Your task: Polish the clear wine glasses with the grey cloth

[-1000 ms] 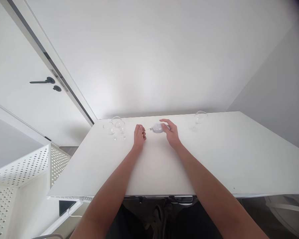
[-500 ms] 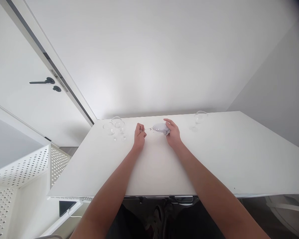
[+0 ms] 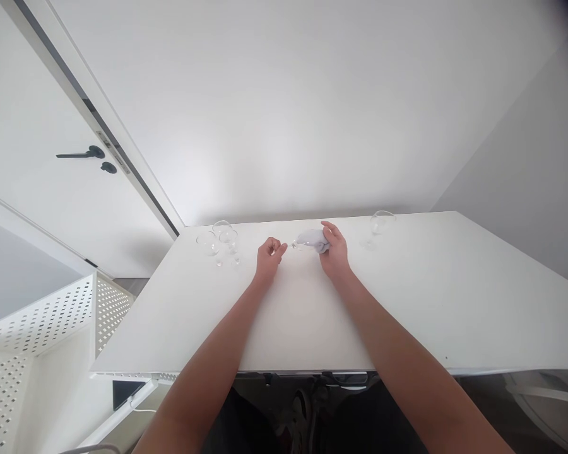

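A clear wine glass (image 3: 305,238) lies sideways in the air above the table, its stem to the left and its bowl to the right. My left hand (image 3: 267,261) pinches the stem end with closed fingers; the foot is hidden by them. My right hand (image 3: 337,253) grips a pale grey cloth (image 3: 322,246) at the mouth of the bowl, and part of the cloth appears to be inside the glass. One finger of that hand stretches out over the rim.
Several stemmed glasses (image 3: 228,237) stand close together at the back left of the white table (image 3: 307,321). Another stemmed glass (image 3: 377,226) is at the back right. Behind the table rises a white wall (image 3: 284,113); a door with a dark handle (image 3: 80,154) is at left.
Both hands have shifted slightly right with the glass and cloth. My left fingers have changed their hold, with the thumb now extended toward the stem. The standing glasses are unmoved.
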The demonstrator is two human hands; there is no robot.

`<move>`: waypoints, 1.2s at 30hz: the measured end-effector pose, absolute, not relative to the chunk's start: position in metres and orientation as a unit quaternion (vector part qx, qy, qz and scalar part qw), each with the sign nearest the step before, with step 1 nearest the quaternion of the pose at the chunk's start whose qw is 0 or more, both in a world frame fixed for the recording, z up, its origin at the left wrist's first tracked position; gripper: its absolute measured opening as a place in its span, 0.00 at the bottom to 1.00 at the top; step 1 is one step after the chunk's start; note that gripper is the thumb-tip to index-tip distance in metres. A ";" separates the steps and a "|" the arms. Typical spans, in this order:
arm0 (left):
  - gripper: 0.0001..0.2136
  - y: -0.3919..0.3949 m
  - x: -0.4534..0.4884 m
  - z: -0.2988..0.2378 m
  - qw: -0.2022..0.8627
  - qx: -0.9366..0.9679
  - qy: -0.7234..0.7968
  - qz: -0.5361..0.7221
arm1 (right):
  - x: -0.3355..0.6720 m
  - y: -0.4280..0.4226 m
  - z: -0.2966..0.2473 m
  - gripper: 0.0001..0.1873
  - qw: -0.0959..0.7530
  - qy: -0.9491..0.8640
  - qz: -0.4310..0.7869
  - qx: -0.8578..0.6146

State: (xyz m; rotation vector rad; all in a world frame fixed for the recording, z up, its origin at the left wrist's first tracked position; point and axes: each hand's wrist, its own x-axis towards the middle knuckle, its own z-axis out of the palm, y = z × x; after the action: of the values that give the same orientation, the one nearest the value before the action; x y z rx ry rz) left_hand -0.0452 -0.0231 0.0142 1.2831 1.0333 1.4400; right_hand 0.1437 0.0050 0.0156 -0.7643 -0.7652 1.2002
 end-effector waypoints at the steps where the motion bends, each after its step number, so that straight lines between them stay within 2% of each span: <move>1: 0.20 -0.023 -0.045 0.013 0.453 0.531 0.432 0.572 | 0.144 0.005 0.016 0.18 0.696 -0.342 0.532 -0.339; 5: 0.21 -0.024 -0.042 0.010 0.427 0.580 0.452 0.527 | 0.147 0.006 0.017 0.18 0.710 -0.334 0.525 -0.330; 10: 0.11 -0.019 -0.044 0.003 0.453 0.567 0.438 0.530 | 0.152 0.012 0.014 0.20 0.720 -0.343 0.509 -0.324; 15: 0.16 -0.010 -0.051 -0.001 0.470 0.497 0.452 0.572 | 0.155 0.023 0.009 0.19 0.779 -0.304 0.466 -0.288; 19: 0.17 -0.012 -0.050 0.002 0.512 0.501 0.421 0.557 | 0.138 0.019 0.006 0.19 0.703 -0.306 0.560 -0.315; 26: 0.21 -0.020 -0.046 0.007 0.626 0.518 0.345 0.470 | 0.126 -0.004 0.026 0.21 0.609 -0.371 0.656 -0.247; 33: 0.20 -0.022 -0.047 0.011 0.659 0.527 0.326 0.427 | 0.129 0.001 0.020 0.17 0.587 -0.334 0.679 -0.287; 36: 0.20 -0.023 -0.047 0.012 0.661 0.531 0.320 0.422 | 0.131 0.005 0.016 0.19 0.632 -0.313 0.645 -0.295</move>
State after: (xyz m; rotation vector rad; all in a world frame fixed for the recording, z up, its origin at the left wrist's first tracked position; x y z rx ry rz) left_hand -0.0469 -0.0231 0.0118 1.2013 0.7238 0.9543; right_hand 0.1309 0.0049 0.0165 -0.6745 -0.7162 1.4757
